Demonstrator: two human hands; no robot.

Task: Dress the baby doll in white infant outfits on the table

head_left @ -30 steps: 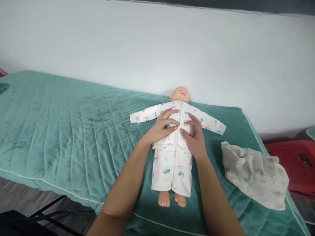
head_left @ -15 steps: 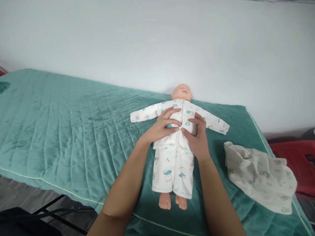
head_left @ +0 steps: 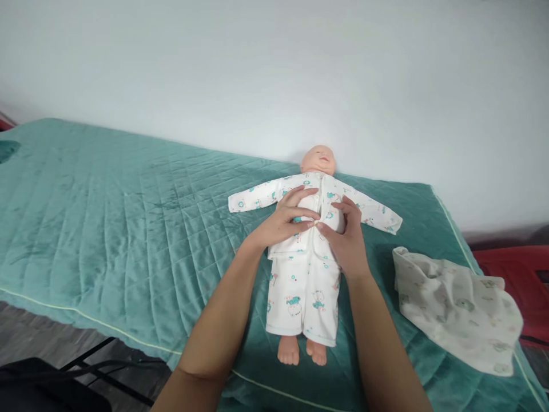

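Observation:
A baby doll (head_left: 318,160) lies on its back, its head by the wall and its bare feet towards me. It wears a white printed long-sleeved shirt (head_left: 329,186) with a front opening and matching trousers (head_left: 285,300). My left hand (head_left: 283,220) rests over the shirt's belly, thumb and index finger pinching the front edge while the other fingers lie on the cloth. From the other side, my right hand (head_left: 349,237) pinches the same edge, its thumb meeting the left fingertips around a small fastening. The fingertips partly hide that fastening.
The doll lies on a table with a quilted green cover (head_left: 128,229). A crumpled white printed cloth (head_left: 458,312) lies to the right by the table's edge. Beyond it stands a red object (head_left: 514,280). A white wall (head_left: 257,74) rises behind.
The view has shifted slightly. Both hands stay at the same spot on the shirt front, with only tiny finger movement. The doll and the loose cloth have not moved.

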